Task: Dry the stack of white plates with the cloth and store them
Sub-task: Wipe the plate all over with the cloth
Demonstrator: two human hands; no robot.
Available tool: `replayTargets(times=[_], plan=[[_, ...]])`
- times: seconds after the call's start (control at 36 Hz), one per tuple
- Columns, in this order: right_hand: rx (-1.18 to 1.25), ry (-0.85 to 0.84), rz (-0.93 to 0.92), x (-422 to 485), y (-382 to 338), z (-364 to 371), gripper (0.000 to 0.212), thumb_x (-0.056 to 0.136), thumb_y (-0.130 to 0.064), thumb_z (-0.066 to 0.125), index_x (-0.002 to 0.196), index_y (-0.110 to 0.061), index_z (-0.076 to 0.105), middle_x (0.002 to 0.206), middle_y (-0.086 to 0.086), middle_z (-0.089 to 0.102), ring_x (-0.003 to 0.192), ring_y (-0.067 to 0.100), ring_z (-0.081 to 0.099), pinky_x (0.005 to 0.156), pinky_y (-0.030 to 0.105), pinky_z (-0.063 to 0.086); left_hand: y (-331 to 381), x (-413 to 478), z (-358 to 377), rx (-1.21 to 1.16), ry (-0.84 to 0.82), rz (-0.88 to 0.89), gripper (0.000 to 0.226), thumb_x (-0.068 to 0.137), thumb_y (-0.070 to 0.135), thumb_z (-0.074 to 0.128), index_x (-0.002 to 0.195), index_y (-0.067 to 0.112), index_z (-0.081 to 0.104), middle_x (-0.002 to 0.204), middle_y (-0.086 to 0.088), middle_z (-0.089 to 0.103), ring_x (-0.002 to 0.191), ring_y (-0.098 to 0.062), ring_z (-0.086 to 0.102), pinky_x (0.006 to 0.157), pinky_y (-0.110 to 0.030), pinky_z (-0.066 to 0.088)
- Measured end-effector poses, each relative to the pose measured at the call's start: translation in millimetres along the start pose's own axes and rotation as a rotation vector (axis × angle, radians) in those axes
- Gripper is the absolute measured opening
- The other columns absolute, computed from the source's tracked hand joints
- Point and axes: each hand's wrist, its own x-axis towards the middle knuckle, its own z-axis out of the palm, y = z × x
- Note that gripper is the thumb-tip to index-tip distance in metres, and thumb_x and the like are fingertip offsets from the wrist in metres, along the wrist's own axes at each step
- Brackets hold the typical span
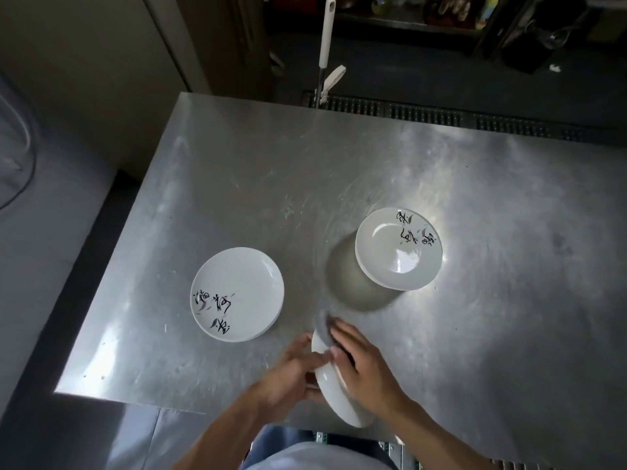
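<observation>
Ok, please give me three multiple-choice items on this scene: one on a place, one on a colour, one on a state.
1. The taller stack stands on the person's: A right; B left; C lap.
2. The cloth is: A red; B grey; C yellow.
3. The held plate is: A lying flat; B tilted, in the hands; C broken.
Answers: 1A, it stands right of the low stack; 2B, grey shows above the right hand; 3B, the left hand grips its rim.
</observation>
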Motion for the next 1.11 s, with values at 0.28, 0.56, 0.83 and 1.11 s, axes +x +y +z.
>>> replayTargets(times=[0.28,0.56,0.83,1.11], plan=[[-0.065,-0.064,-0.048,12,7,-2,0.039,0.103,-0.011,0.047,0.140,-0.018,0.058,0.148,-0.012,0.051,0.138,0.001,0.045,0.113,0.012,0.030,-4,-2,-4,0.040,0.012,-0.029,0.051,0.083,0.010,0.070,0.132,0.005,0.055,0.104,-0.019,0.072,0.085,-0.031,0.072,0.076,-0.044,0.060],[-0.015,0.039,0.086,17,12,-3,0.038,0.104,-0.009,0.047,0.139,-0.018,0.059,0.144,-0.013,0.054,0.134,0.003,0.050,0.113,0.016,0.035,-14,-7,7,-0.063,0.026,0.014,0.056,0.079,0.002,0.070,0.131,0.003,0.050,0.109,-0.016,0.069,0.089,-0.034,0.070,0.078,-0.050,0.060],[0.082,0.115,0.128,12,8,-4,0.033,0.101,-0.009,0.053,0.130,-0.017,0.067,0.133,-0.019,0.062,0.124,-0.001,0.057,0.107,0.015,0.040,14,11,0,0.006,-0.064,-0.043,0.045,0.088,0.018,0.069,0.132,0.010,0.060,0.111,-0.012,0.072,0.095,-0.023,0.071,0.076,-0.037,0.060],[-0.018,0.063,0.270,-16,14,-6,0.050,0.098,0.006,0.050,0.142,-0.017,0.056,0.145,-0.018,0.047,0.136,0.003,0.046,0.110,0.006,0.030,0,7,-16,-0.136,0.078,0.063,0.059,0.080,0.012,0.075,0.136,0.019,0.061,0.106,-0.013,0.074,0.084,-0.024,0.071,0.064,-0.035,0.059]])
